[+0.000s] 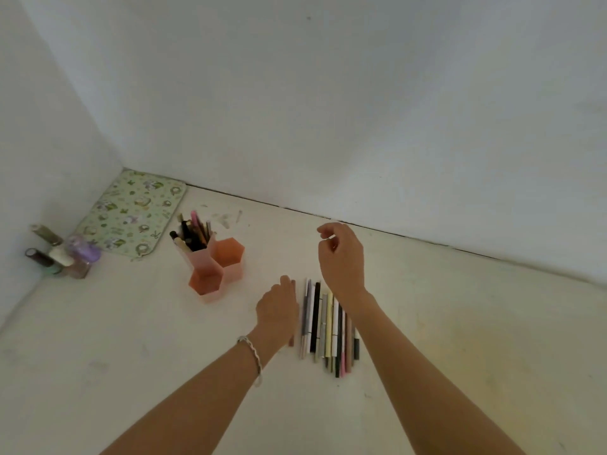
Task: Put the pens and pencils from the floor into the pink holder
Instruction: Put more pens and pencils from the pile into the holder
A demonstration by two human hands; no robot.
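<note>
Currently left hand [277, 310] lies flat, open, touching the row of pens [328, 323] on the floor [131, 339]; right hand [341, 254] loosely curled above, empty; pink holder [215, 264] nearby.

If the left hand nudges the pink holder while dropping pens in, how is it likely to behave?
The pink holder looks like thin plastic, so probably light and easy to slide on the smooth floor. Only its tallest back cell holds pens, which lean outward, so it may tip that way. Its three-cell footprint should steady it somewhat.
</note>
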